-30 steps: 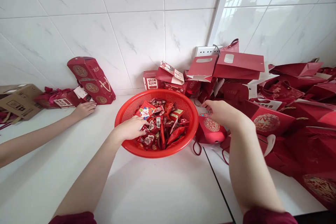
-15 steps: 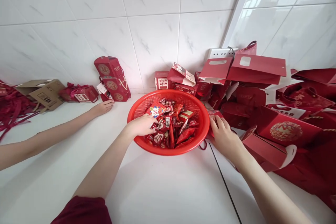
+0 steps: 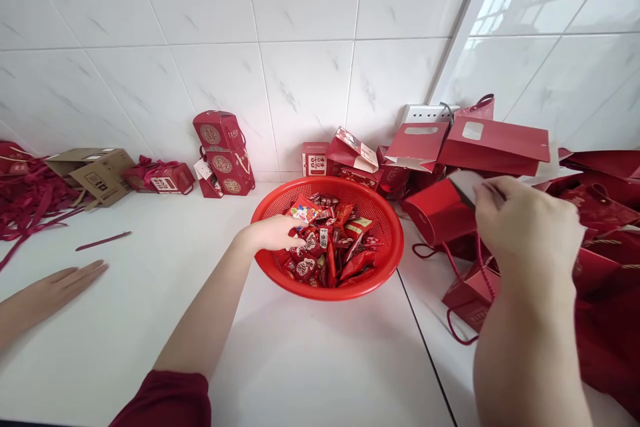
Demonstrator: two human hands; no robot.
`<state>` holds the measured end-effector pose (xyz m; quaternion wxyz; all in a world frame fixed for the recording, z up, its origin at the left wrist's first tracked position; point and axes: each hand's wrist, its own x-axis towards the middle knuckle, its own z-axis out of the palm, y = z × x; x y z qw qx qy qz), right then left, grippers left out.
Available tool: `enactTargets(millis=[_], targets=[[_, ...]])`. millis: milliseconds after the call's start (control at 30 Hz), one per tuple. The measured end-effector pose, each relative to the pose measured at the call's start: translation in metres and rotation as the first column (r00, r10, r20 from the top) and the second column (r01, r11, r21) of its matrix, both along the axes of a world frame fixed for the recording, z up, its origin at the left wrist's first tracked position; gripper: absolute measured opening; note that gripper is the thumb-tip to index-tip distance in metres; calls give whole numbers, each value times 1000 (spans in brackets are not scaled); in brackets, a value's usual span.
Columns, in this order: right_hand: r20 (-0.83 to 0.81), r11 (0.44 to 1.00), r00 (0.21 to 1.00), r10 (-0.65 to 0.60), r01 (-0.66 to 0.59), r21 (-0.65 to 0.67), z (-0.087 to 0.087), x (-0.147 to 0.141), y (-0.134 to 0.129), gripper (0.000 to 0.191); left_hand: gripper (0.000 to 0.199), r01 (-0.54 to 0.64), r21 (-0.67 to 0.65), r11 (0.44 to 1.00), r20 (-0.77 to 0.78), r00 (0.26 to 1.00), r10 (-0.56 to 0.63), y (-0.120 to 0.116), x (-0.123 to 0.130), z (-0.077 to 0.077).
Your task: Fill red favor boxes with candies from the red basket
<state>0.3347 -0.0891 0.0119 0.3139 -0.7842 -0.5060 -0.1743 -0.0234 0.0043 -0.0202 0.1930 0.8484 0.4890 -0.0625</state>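
A red plastic basket point(image 3: 327, 293) full of wrapped sweets point(image 3: 333, 240) stands in front of me. My left hand point(image 3: 276, 232) reaches over its left rim, fingers a little apart and touching the sweets, with nothing gripped that I can see. On the right, my right hand point(image 3: 527, 223) is closed on the pale-edged flap of a red gift box point(image 3: 437, 213), which is raised and tilted. Red cords hang below it. Under my right hand lies another red box point(image 3: 470, 297) with a cord handle.
A co-worker's hand point(image 3: 65, 290) lies flat at the left, near a red ribbon strip point(image 3: 103, 240). Stacked red boxes point(image 3: 225, 157), a ribboned box point(image 3: 165, 177), a cardboard box point(image 3: 97, 173) and a ribbon heap point(image 3: 30, 197) line the wall. Red bags point(image 3: 600, 193) crowd the right.
My right hand has moved right and up from beside the basket, lifting a red gift box by its flap. My left hand stays at the basket. The co-worker's hand has drawn back left.
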Motion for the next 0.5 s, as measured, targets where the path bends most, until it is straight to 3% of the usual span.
enactTargets(millis=[33, 100, 133, 200, 300, 400, 500], targets=[[-52, 995, 997, -51, 55, 83, 5, -10, 0, 29, 58, -14, 19, 1000, 47, 999, 13, -5, 1, 9], [-158, 978, 973, 167, -143, 155, 8, -38, 5, 20, 57, -91, 110, 990, 264, 963, 59, -19, 7, 24], [-250, 945, 912, 326, -303, 126, 6, -55, 9, 18, 57, -149, 143, 978, 396, 915, 81, -26, 10, 28], [-365, 784, 728, 581, -621, 11, -4, -86, 20, 17, 60, -211, 184, 960, 513, 854, 90, -36, 19, 28], [-456, 557, 518, 724, -829, -57, -20, -111, 36, 21, 75, -204, 222, 953, 430, 898, 92, -37, 26, 14], [-579, 380, 323, 749, -925, -24, -27, -108, 44, 25, 65, -217, 262, 940, 404, 910, 97, -27, 25, 2], [-754, 197, 57, 654, -976, 97, -28, -97, 48, 25, 49, -169, 324, 931, 452, 892, 5, -20, 19, 4]])
